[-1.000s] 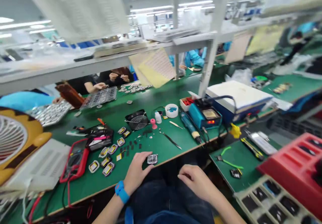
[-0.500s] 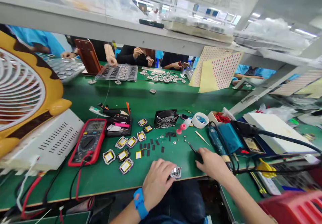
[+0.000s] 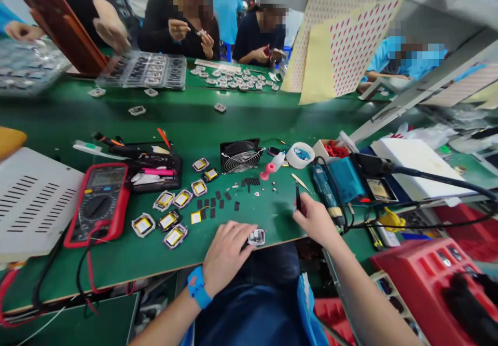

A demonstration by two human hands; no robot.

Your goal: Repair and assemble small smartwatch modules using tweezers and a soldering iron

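My left hand (image 3: 225, 252), with a blue wristband, rests at the near edge of the green bench (image 3: 187, 123) and pinches a small silvery square part (image 3: 257, 237) between thumb and fingers. My right hand (image 3: 316, 220) is closed around black tweezers (image 3: 298, 198) that point away from me. Just beyond lie several small black pads (image 3: 218, 201) and several yellow-faced framed parts (image 3: 175, 216).
A red multimeter (image 3: 97, 203) and a white vented box (image 3: 31, 203) sit at left. A small fan (image 3: 239, 156), tape roll (image 3: 299, 155) and blue soldering station (image 3: 350, 180) stand at right. A red tray (image 3: 436, 284) is low right. Other people work across the bench.
My right hand came up from my lap to the bench and closed on the tweezers. The left hand stayed on the silvery part. The view tilted down and closer.
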